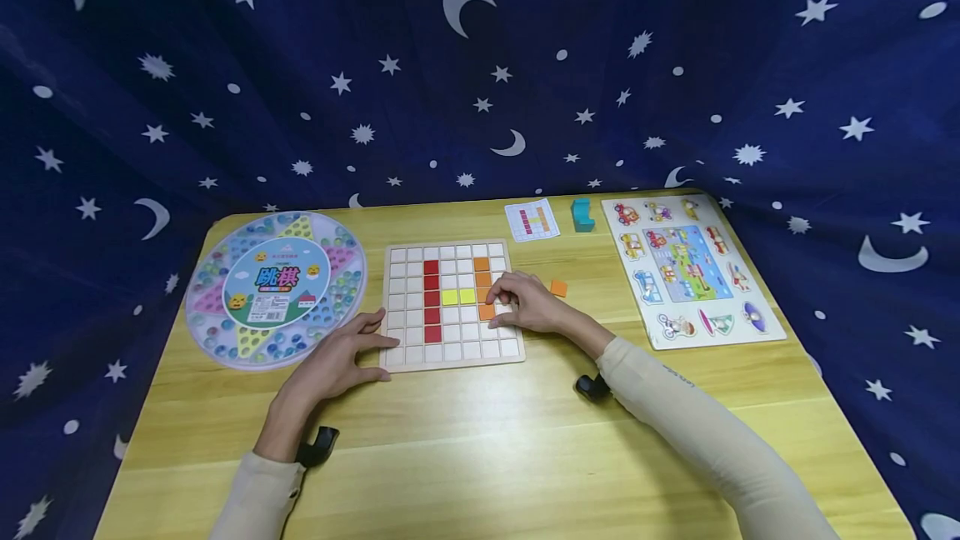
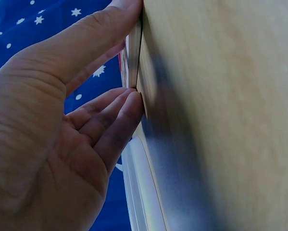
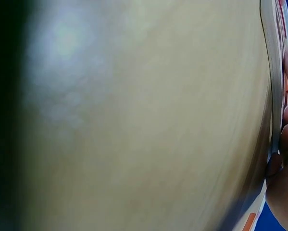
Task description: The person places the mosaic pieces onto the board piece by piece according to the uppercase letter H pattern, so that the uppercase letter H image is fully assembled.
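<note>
A square wooden grid board [image 1: 453,367] lies mid-table with white cells. In it sit a column of red tiles [image 1: 432,298], two yellow tiles [image 1: 458,297] and a column of orange tiles [image 1: 482,273]. My right hand [image 1: 528,303] reaches over the board's right side, thumb and forefinger pinching the lowest orange tile [image 1: 487,312]. In the right wrist view only part of that hand [image 3: 285,168] shows, at the right edge. My left hand [image 1: 341,361] touches the board's lower left corner with fairly straight fingers. The left wrist view shows its thumb and fingertips [image 2: 127,113] against the board's edge.
One loose orange tile [image 1: 558,288] lies beside the right wrist. Behind the board are a pattern card [image 1: 532,220] and a teal block [image 1: 582,216]. A round marble game [image 1: 198,307] stands left; a picture puzzle board [image 1: 750,335] lies right. A starry cloth [image 1: 420,165] hangs behind.
</note>
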`<state>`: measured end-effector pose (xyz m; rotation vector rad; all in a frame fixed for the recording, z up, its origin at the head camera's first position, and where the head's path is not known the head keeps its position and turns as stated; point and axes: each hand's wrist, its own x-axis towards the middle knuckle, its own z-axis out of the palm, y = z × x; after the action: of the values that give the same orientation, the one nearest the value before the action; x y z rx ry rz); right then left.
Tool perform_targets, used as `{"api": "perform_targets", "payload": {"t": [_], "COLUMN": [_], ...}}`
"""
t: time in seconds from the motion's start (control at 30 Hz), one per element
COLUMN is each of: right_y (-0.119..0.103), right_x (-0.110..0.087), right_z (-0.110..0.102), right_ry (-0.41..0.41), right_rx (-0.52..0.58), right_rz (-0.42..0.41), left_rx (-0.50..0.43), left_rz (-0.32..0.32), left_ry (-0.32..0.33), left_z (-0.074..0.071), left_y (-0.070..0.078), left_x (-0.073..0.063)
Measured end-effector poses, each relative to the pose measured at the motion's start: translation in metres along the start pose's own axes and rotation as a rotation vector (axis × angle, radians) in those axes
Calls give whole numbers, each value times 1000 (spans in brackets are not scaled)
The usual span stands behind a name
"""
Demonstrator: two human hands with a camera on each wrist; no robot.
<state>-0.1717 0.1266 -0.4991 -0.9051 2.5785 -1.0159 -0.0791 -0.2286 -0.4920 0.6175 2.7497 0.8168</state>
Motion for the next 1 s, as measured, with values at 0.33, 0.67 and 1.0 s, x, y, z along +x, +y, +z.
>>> {"api": "perform_targets", "payload": {"t": [0.33,0.67,1.0], "right_y": [-1,6,25], "right_x": [-3,-14,-38], "right_z": [-2,-15,-49], "right_ry": [9,57,182], "right_rx": [57,171,130], "right_rz": [-14,34,91], "left_rx": [3,0,1], "left_rz": [10,-2,-6], "left_ry": [4,-10,-14], "left_z": [1,1,0], "left_y": [0,1,0], "left_x": [0,0,0]}}
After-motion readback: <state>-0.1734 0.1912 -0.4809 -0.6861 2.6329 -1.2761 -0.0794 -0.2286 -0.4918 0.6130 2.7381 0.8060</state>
